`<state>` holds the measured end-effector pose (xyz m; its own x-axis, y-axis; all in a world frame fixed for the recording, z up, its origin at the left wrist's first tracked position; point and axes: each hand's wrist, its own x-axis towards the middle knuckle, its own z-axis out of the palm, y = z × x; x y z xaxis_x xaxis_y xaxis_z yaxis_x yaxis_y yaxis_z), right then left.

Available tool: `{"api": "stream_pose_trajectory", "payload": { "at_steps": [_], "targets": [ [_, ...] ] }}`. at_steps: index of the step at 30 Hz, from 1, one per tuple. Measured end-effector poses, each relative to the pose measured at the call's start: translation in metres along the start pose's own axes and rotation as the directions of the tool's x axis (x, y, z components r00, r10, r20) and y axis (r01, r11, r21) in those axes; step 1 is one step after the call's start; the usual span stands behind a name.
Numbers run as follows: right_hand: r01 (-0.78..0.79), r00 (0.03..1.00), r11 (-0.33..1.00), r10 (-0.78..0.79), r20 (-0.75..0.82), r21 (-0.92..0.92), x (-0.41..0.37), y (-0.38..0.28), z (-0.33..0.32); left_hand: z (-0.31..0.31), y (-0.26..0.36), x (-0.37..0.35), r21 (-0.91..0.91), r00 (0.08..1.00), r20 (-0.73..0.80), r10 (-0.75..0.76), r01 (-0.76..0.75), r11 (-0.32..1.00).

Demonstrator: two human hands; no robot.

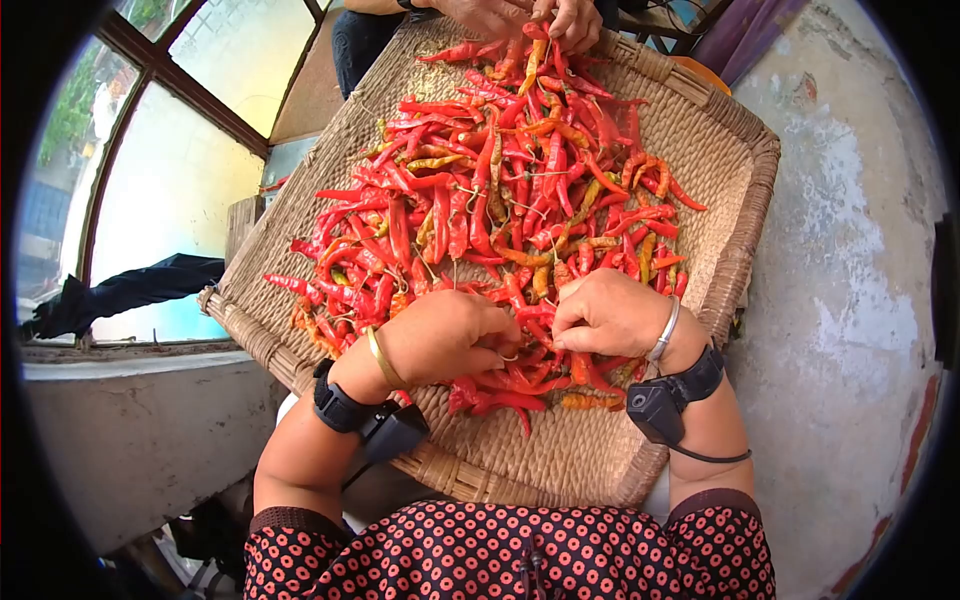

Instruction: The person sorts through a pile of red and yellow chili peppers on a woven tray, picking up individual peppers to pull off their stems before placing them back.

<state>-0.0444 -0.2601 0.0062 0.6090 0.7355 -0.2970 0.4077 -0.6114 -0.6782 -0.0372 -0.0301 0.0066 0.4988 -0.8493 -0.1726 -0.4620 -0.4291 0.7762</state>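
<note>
A large woven basket tray (pixel 575 470) holds a heap of red chilies (pixel 480 190), with some orange and yellowish ones among them. Over the near part of the heap, my left hand (pixel 445 335) has its thumb and fingers pinched together, with a thin pale stem or ring at the fingertips. Close by on the right, my right hand (pixel 615 315) is bent with its fingers pressed together above the chilies. Whatever it may hold is hidden. A strapped black device is on each of my forearms.
Another person's hands (pixel 560 20) work at the tray's far edge. Windows (pixel 165 170) with a dark cloth (pixel 150 285) and a concrete ledge (pixel 150 420) stand on the left. A worn plaster wall (pixel 840 250) rises on the right.
</note>
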Motion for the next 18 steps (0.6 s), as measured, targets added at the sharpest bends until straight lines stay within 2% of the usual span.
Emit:
{"api": "stream_pose_trajectory", "payload": {
  "at_steps": [1, 3, 5, 7, 8, 9, 10, 11, 12, 13, 15, 17, 18],
  "targets": [
    [0.046, 0.991, 0.997, -0.038, -0.125, 0.066, -0.001, -0.002, -0.006, -0.002, 0.0, -0.002, 0.0, 1.0, 0.0, 0.0, 0.0, 1.0],
    [0.116, 0.944, 0.979, -0.057, -0.324, 0.166, -0.004, -0.005, -0.015, -0.006, -0.002, -0.006, -0.152, 0.965, -0.23, 0.129, -0.167, 0.974],
    [0.103, 0.923, 0.924, 0.049, -0.382, 0.368, -0.006, -0.008, -0.018, -0.012, -0.002, -0.011, -0.201, 0.965, -0.23, 0.126, -0.174, 0.964],
    [0.113, 0.923, 0.906, 0.057, -0.382, 0.408, -0.007, -0.007, -0.018, -0.019, -0.003, -0.016, -0.295, 0.991, -0.127, 0.042, -0.078, 0.952],
    [0.122, 0.922, 0.885, 0.067, -0.382, 0.449, -0.008, -0.007, -0.018, -0.022, -0.001, -0.019, -0.341, 0.986, -0.162, 0.029, -0.084, 0.936],
    [0.122, 0.922, 0.885, 0.067, -0.381, 0.449, -0.007, -0.005, -0.016, -0.026, 0.0, -0.024, -0.342, 0.986, -0.162, 0.028, -0.083, 0.936],
    [0.135, 0.94, 0.917, 0.001, -0.341, 0.375, -0.006, -0.001, -0.014, -0.031, 0.002, -0.029, -0.566, 0.981, -0.178, -0.08, -0.036, 0.824],
    [0.153, 0.953, 0.942, -0.061, -0.296, 0.298, -0.005, 0.001, -0.012, -0.034, 0.002, -0.032, -0.755, 0.968, -0.165, -0.187, -0.002, 0.656],
    [0.043, 0.977, 0.979, 0.0, -0.212, 0.198, -0.004, -0.005, -0.012, -0.035, -0.001, -0.034, -0.772, 0.944, -0.284, -0.167, -0.121, 0.624],
    [0.044, 0.978, 0.977, 0.0, -0.208, 0.207, -0.003, -0.004, -0.003, -0.034, 0.001, -0.039, -0.803, 0.922, -0.316, -0.221, -0.136, 0.581],
    [0.155, 0.932, 0.987, -0.16, -0.326, -0.043, 0.004, 0.001, 0.008, -0.034, -0.002, -0.038, -0.809, 0.905, -0.351, -0.24, -0.165, 0.564],
    [0.144, 0.949, 0.989, -0.136, -0.283, 0.01, 0.0, -0.01, 0.001, -0.029, 0.0, -0.031, -0.826, 0.906, -0.316, -0.282, -0.116, 0.552],
    [0.087, 0.978, 0.985, -0.057, -0.199, 0.146, -0.001, -0.016, -0.004, -0.026, 0.002, -0.026, -0.84, 0.905, -0.278, -0.322, -0.067, 0.539]
  ]
}}
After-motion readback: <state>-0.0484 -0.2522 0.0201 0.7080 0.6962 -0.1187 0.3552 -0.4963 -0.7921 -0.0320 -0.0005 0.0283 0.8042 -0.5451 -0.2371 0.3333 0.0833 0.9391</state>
